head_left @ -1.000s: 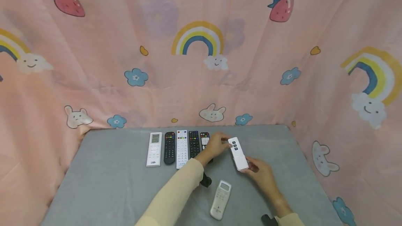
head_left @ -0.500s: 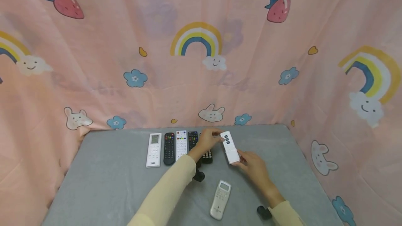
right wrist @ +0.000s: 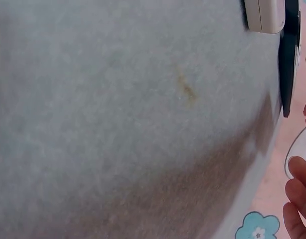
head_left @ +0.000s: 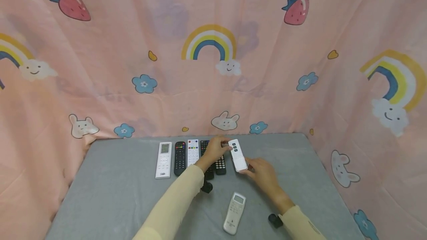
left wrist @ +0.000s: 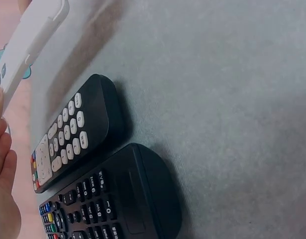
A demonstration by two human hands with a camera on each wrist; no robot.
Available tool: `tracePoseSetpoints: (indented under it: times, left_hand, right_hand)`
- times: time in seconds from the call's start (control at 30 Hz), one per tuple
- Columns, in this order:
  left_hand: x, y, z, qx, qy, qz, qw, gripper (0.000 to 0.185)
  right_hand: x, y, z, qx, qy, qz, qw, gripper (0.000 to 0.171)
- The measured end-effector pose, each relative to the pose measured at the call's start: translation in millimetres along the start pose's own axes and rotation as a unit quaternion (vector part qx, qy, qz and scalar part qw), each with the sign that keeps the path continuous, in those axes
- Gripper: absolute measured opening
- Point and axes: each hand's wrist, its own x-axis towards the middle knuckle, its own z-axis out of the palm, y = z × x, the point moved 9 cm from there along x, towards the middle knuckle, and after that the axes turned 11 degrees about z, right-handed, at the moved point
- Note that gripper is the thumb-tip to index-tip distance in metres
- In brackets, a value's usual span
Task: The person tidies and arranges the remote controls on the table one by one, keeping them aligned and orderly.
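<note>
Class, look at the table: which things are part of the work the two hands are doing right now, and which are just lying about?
In hand:
- small white remote, held at its far end by the left hand and at its near end by the right hand
- row of five remotes on the grey table, right beside it

Lying about:
- white remote with a screen, nearer the person
- pink patterned curtain

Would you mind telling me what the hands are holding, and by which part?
Both hold the slim white remote: left hand pinches its far button end, right hand its near end.
</note>
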Motion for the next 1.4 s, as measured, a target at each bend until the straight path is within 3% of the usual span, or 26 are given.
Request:
tracePoseSetpoints:
  times: [0.23,0.43,0.63,1.1,1.4]
  left_hand:
    - [1.2,-4.8,2.4,0.023,-0.009,0.007,0.9997,0.034]
    - [3.1,-12.3,4.7,0.029,-0.029,-0.021,0.9989,0.034]
    - [6.8,-10.5,7.6,0.055,-0.046,-0.026,0.9971,0.034]
    - [3.8,-18.3,12.3,0.119,-0.077,-0.040,0.9892,0.039]
    - [2.7,-18.4,15.8,0.165,-0.088,-0.026,0.9821,0.040]
  right_hand:
    - [4.0,-1.7,9.2,0.000,-0.013,0.000,1.000,0.051]
    - [5.7,-3.4,16.2,-0.006,-0.012,-0.003,1.000,0.053]
    - [5.8,-0.1,25.6,-0.013,-0.024,0.014,1.000,0.058]
    - [5.7,1.8,43.1,-0.003,-0.075,0.054,0.996,0.060]
    - [6.5,1.9,47.1,-0.016,-0.083,0.060,0.995,0.059]
